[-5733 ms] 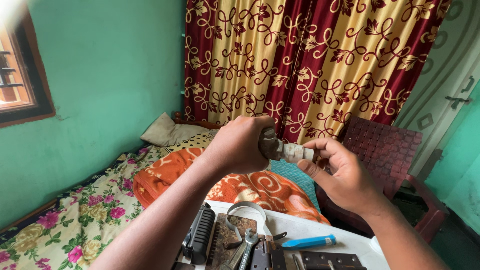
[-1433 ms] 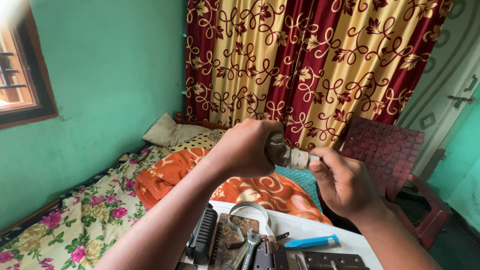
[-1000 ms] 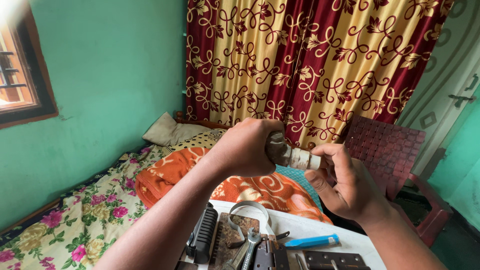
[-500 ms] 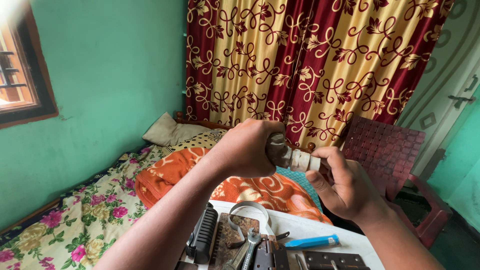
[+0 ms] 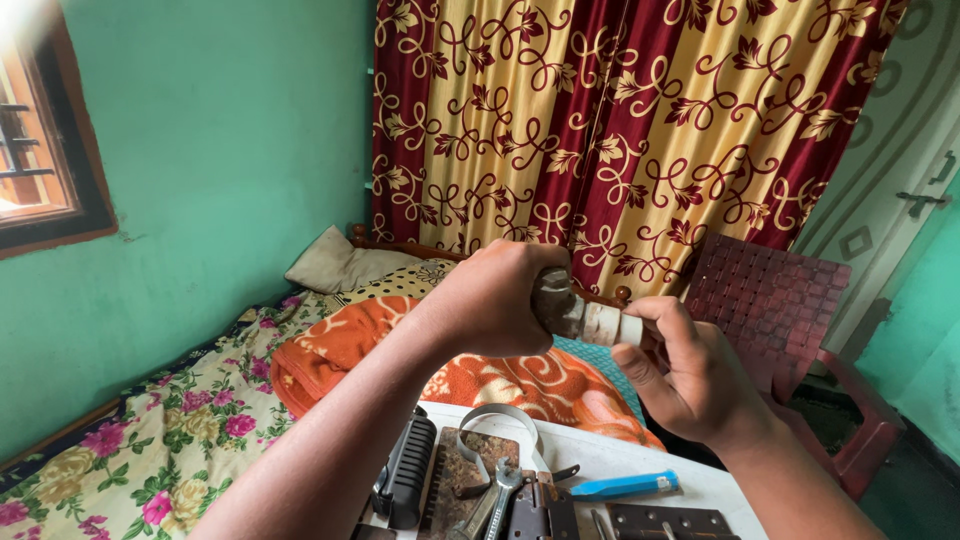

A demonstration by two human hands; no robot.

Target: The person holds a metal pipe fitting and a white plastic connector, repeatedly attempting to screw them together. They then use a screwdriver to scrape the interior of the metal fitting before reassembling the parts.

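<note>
Held up at chest height above the white table (image 5: 640, 460), a short grey cylindrical fitting (image 5: 585, 318) lies nearly level, its long axis running left to right and dipping slightly rightward. The left hand (image 5: 495, 300) is wrapped tight around its darker end; the right hand (image 5: 690, 370) pinches the paler end with curled fingers.

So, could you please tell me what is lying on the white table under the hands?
On the white table lie a black ribbed part, a curved metal band, a spanner, hinges and a blue tool. The left arm covers the table's near left part.
</note>
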